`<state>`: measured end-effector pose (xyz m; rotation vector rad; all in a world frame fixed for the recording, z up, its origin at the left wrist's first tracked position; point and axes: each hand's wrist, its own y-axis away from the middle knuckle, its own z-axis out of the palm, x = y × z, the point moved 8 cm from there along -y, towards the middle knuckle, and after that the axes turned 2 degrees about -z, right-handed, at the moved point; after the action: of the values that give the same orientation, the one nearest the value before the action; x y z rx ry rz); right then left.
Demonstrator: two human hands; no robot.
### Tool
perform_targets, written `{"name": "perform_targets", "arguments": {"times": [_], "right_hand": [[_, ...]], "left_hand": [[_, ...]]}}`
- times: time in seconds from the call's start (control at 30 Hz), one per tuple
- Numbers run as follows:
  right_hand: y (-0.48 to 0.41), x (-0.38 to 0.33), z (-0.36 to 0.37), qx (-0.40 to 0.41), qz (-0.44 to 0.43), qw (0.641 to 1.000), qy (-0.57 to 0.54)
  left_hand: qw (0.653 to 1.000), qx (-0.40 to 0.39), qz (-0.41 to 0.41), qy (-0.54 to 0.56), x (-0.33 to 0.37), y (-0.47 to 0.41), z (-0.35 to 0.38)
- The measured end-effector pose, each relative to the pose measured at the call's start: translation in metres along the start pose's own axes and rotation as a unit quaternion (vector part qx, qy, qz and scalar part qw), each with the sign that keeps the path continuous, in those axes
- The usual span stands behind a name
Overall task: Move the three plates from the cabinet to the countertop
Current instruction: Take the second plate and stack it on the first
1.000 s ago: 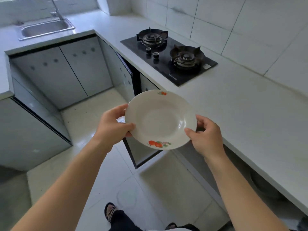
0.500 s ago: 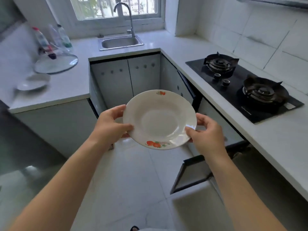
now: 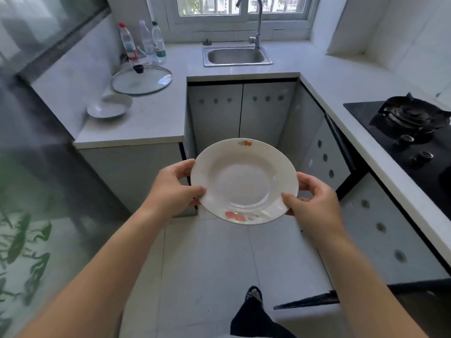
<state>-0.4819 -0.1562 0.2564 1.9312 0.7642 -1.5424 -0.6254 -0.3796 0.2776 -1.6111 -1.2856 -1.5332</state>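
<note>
Fingers (image 3: 184, 166) of our left hand (image 3: 170, 191) and right hand (image 3: 317, 203) grip one plate (image 3: 244, 176). One other plate (image 3: 109, 108), one lid (image 3: 142, 80) and three bottles (image 3: 147, 41) sit on the countertop (image 3: 146, 125).

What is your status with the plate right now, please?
Left hand, right hand grip white round plate with red fruit prints, over floor. White dish on pale countertop beside round glass lid. No obstacle seen.

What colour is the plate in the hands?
The plate is white with small red-orange fruit pictures on its rim, seen clearly in the head view.
</note>
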Motion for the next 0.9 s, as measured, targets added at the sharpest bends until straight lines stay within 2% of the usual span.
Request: {"name": "perform_targets", "arguments": {"times": [0.2,0.53,0.9], "right_hand": [[-0.09,0.012,0.016,-0.021,0.008,1.0,-0.005],[-0.251,-0.004,0.007,-0.044,0.001,0.999,-0.024],[-0.341,-0.008,0.025,-0.068,0.035,0.996,-0.036]], "left_hand": [[1.0,0.011,-0.007,0.001,0.003,-0.077,0.019],[1.0,0.025,-0.009,0.016,0.051,-0.212,0.074],[0.998,0.06,-0.031,0.015,0.064,-0.294,0.082]]}}
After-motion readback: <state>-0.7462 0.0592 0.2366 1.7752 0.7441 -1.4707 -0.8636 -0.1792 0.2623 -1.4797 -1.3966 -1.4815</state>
